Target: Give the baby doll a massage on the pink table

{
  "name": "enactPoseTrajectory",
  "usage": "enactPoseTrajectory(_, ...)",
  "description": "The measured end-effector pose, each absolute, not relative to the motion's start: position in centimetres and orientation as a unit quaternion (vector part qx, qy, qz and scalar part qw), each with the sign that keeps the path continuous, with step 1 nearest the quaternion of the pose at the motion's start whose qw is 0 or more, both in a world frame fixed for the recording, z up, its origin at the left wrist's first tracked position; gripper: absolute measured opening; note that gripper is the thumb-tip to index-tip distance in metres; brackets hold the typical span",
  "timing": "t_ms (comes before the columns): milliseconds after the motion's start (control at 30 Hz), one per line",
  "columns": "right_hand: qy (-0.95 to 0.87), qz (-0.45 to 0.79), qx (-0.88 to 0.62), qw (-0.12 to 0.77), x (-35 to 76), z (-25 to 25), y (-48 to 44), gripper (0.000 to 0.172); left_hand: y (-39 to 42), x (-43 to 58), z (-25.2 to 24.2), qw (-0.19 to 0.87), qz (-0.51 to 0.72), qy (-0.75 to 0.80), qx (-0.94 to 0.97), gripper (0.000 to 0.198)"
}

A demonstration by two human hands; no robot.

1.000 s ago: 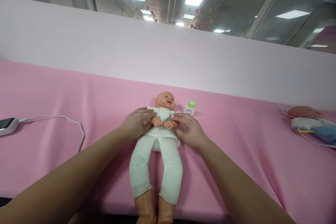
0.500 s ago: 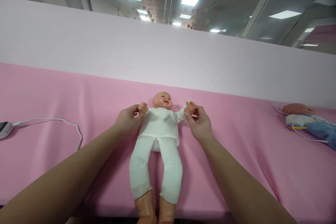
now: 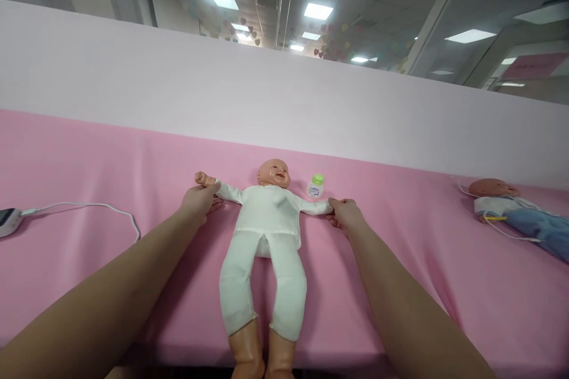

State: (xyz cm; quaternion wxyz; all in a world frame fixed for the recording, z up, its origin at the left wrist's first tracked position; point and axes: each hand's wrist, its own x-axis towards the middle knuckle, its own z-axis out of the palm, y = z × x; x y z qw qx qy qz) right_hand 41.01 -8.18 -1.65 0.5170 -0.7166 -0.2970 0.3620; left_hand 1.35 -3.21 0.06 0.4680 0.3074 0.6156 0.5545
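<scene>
A baby doll [image 3: 268, 208] in a white top and trousers lies on its back, its bare feet toward me and its arms stretched out sideways. My left hand [image 3: 198, 204] is closed around the doll's arm on the left near the wrist, and the doll's small fist pokes out beyond my fingers. On the other side, my right hand [image 3: 345, 213] pinches the end of the other arm, hiding the doll's hand there. Just above that arm, near the doll's head, is a small clear bottle [image 3: 315, 187] with a green cap and a printed label.
Pink cloth [image 3: 382, 272] covers the surface, with a white wall [image 3: 284, 100] behind it and glass above. At the far right lies another doll [image 3: 528, 213] in blue and white with thin tubing. A white device [image 3: 9, 222] with a cable [image 3: 98, 205] sits at the left.
Both doll arms have gone from bent in beside the body to spread outward, my hands moving apart with them. The bottle, mostly hidden before, now shows.
</scene>
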Motion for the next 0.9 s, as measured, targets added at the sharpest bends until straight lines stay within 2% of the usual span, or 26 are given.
enactPoseTrajectory(167, -0.302, 0.324, -0.710, 0.547, 41.1, -2.0, -8.0, 0.053, -3.7, 1.2, -0.1, 0.422, 0.537, 0.608, 0.406, 0.032)
enactPoseTrajectory(300, -0.364, 0.256, -0.667, 0.597, 40.5, -1.3, -8.7, 0.066, -5.7, 2.0, 0.9, 0.276, 0.488, 0.627, 0.542, 0.036)
enactPoseTrajectory(400, -0.453, 0.199, -0.637, 0.591, 38.7, -0.1, -10.1, 0.073, -7.7, 3.5, 2.0, 0.187, 0.469, 0.576, 0.642, 0.029)
enactPoseTrajectory(467, -0.508, 0.179, -0.595, 0.596, 37.0, 0.5, -11.1, 0.069, -8.8, 4.5, 2.5, 0.142, 0.446, 0.542, 0.698, 0.028)
enactPoseTrajectory(533, -0.570, 0.190, -0.535, 0.594, 35.4, 0.9, -12.0, 0.057, -9.4, 5.4, 2.6, 0.112, 0.413, 0.522, 0.738, 0.031)
enactPoseTrajectory(667, -0.694, 0.200, -0.448, 0.527, 33.3, 1.3, -13.2, 0.036, -9.5, 6.1, 2.2, 0.071, 0.339, 0.491, 0.799, 0.036)
enactPoseTrajectory(800, -0.803, 0.120, -0.410, 0.415, 32.4, 1.9, -14.0, 0.036, -9.4, 6.3, 2.0, 0.026, 0.274, 0.480, 0.833, 0.034)
enactPoseTrajectory(900, -0.840, 0.062, -0.398, 0.363, 31.8, 2.0, -14.2, 0.038, -9.5, 6.5, 2.2, -0.004, 0.231, 0.466, 0.854, 0.032)
